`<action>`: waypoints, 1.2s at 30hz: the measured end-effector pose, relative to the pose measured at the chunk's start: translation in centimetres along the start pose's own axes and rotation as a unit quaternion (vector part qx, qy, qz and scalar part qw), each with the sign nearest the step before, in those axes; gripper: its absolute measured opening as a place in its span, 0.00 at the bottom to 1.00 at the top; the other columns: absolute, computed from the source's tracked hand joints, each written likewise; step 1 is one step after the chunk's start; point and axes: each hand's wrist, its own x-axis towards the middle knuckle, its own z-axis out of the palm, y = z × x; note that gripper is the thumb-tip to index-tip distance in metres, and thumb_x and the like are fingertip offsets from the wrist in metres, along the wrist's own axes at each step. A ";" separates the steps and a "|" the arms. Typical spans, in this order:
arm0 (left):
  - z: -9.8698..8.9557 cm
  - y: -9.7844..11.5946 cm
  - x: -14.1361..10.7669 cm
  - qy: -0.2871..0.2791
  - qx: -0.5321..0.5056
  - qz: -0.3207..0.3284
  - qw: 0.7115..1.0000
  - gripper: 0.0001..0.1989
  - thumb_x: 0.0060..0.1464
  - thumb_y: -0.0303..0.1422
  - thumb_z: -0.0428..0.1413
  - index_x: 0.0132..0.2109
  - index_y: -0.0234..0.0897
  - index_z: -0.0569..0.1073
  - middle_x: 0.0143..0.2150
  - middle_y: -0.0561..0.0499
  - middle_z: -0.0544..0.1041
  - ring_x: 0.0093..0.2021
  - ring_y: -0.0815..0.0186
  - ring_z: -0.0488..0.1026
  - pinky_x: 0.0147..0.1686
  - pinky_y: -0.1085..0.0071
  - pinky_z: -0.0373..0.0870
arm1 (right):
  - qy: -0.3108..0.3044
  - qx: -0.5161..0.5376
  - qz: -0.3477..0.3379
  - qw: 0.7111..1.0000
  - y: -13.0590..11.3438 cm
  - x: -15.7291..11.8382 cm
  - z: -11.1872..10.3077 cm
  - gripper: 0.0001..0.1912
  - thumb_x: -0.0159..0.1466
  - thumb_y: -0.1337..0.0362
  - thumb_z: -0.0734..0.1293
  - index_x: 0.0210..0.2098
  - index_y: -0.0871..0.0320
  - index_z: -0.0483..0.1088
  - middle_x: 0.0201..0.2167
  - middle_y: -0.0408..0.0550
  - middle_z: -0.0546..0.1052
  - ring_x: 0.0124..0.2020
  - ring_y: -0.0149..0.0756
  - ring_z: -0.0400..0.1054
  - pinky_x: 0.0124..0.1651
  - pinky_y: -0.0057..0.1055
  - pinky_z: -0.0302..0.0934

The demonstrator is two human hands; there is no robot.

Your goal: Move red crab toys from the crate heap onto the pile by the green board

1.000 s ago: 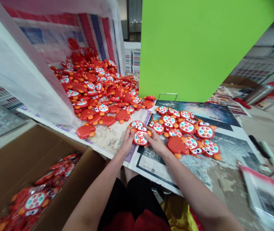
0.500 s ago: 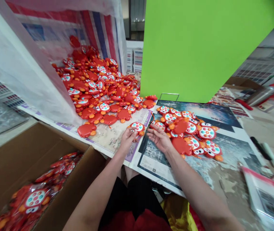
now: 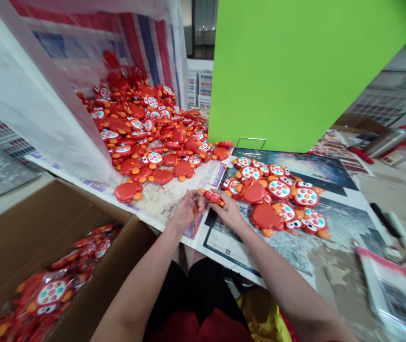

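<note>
A red crab-shaped toy point(image 3: 211, 195) with orange claws is held edge-on above the table's front part. My right hand point(image 3: 230, 210) is closed around its right side. From its left side an orange cord point(image 3: 196, 221) hangs down, and the curled fingers of my left hand point(image 3: 185, 209) are closed on that cord. To the right of my hands, several similar toys point(image 3: 279, 188) lie in a group, some with the white dotted face up and others showing plain red backs. A single toy point(image 3: 127, 191) rests left of my hands.
A large heap of the toys point(image 3: 146, 128) spills from a striped bag at the back left. The green panel point(image 3: 277, 71) stands behind the table. A cardboard box point(image 3: 81, 199) at the left contains bagged toys point(image 3: 51, 294). Tools point(image 3: 388, 221) lie at the right.
My right hand has moved left and taken the toy, which has turned edge-on. My left hand has shifted onto its cord. One toy in the right group now lies differently, back up.
</note>
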 end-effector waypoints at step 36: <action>0.6 -1.6 0.0 0.065 0.228 0.005 0.972 0.48 0.48 0.38 0.64 0.69 0.46 0.44 0.52 0.43 0.68 0.31 0.69 0.73 0.23 0.75 0.74 | -0.036 0.151 0.148 0.977 0.1 -0.5 -0.4 0.28 0.63 0.46 0.63 0.58 0.51 0.58 0.30 0.43 0.73 0.21 0.31 0.68 0.21 0.29 0.63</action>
